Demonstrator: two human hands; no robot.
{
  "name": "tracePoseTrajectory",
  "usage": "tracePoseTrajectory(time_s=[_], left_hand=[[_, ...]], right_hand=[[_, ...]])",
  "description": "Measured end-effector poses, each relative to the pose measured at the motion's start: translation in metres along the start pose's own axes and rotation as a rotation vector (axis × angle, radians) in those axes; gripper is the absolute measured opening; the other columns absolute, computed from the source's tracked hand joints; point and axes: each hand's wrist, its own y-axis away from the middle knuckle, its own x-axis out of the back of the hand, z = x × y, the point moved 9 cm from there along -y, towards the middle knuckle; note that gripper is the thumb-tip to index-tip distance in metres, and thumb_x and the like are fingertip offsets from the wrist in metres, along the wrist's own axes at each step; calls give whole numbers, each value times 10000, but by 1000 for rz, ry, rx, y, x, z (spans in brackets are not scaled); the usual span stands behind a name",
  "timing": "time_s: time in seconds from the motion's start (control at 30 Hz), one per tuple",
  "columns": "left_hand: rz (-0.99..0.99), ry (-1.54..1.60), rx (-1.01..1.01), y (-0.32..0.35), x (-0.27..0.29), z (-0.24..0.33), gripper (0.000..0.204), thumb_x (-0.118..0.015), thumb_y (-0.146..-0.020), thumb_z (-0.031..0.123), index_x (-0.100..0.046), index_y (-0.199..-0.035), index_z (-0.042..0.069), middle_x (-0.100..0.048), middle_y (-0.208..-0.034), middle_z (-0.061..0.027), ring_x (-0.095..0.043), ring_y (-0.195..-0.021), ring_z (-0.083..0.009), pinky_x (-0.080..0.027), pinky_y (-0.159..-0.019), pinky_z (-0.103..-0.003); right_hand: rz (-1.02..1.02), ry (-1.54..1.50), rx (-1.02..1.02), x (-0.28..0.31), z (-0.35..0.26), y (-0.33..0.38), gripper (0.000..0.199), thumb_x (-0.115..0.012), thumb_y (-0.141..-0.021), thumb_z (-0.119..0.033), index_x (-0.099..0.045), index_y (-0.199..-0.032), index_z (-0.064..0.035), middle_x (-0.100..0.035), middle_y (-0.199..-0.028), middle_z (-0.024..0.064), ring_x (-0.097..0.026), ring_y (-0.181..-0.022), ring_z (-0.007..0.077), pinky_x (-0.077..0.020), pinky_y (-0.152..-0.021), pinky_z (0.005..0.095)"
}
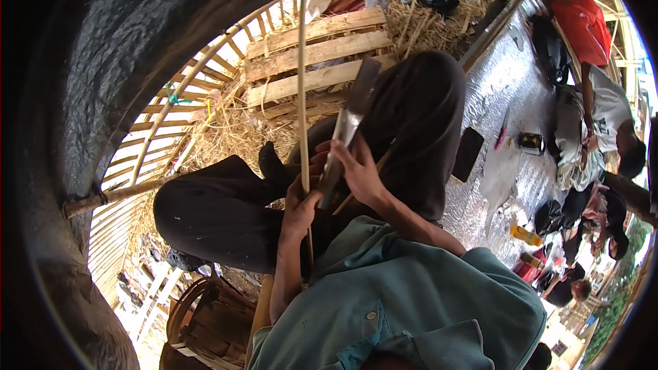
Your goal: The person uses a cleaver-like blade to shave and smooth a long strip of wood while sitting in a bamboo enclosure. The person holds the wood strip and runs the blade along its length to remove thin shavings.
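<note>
A long thin bamboo stick [302, 82] runs upright through the middle of the view, past my lap. My left hand [299, 211] is closed around its lower part. In my right hand [361, 173] is a broad metal knife [348, 122], dark toward its far end and shiny in the middle. The knife lies slanted just right of the stick, and its near end is close to my left fingers. Whether its edge touches the stick, I cannot tell. Both hands are over my lap, between my dark-trousered legs [418, 123].
Wooden slats [319, 55] lie on straw ahead. A slatted bamboo wall [147, 147] curves along the left, with a woven basket [205, 318] at lower left. To the right, a shiny floor sheet [504, 89] holds a yellow bottle [526, 235]; several people sit beyond. A red bag [581, 29] is at far right.
</note>
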Motion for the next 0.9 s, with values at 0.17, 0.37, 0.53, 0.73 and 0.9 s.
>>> tracePoseTrajectory(time_s=[0.17,0.37,0.53,0.73,0.9], left_hand=[[47,-95,-174,0,7,7,356,-562,-832,100,-471,-1159,-9,-609,-931,-87,-601,-818,-139,-494,-684,-251],[125,-60,-258,-1,6,30,275,-564,-867,124,-492,-1090,-19,-592,-844,-56,-562,-709,-72,-451,-616,-202],[129,-179,-141,1,2,29,264,-534,-901,231,-530,-1051,14,-495,-646,26,-462,-542,-25,-367,-478,-187],[111,-134,-142,3,5,26,322,-439,-936,347,-533,-1024,52,-376,-598,61,-330,-499,-15,-254,-434,-194],[87,-88,-106,3,4,21,288,-398,-946,341,-484,-913,68,-363,-585,57,-319,-481,-21,-244,-422,-197]], right_hand=[[-55,209,291,-1,-45,1,248,-549,-881,-111,-391,-1057,-35,-539,-783,47,-535,-658,98,-424,-538,247],[-127,1214,473,-23,-103,9,315,-648,-799,-193,-444,-978,-33,-505,-581,95,-536,-493,262,-396,-469,345],[-181,1222,493,-19,-93,13,326,-655,-793,-235,-460,-957,-33,-538,-592,128,-574,-538,316,-407,-472,378],[-346,1183,407,-27,-85,22,335,-647,-804,-253,-454,-942,-17,-530,-564,130,-561,-537,349,-440,-505,399],[-524,1368,677,-33,-63,34,416,-670,-775,-271,-460,-1014,-4,-598,-818,173,-605,-712,324,-478,-599,388]])
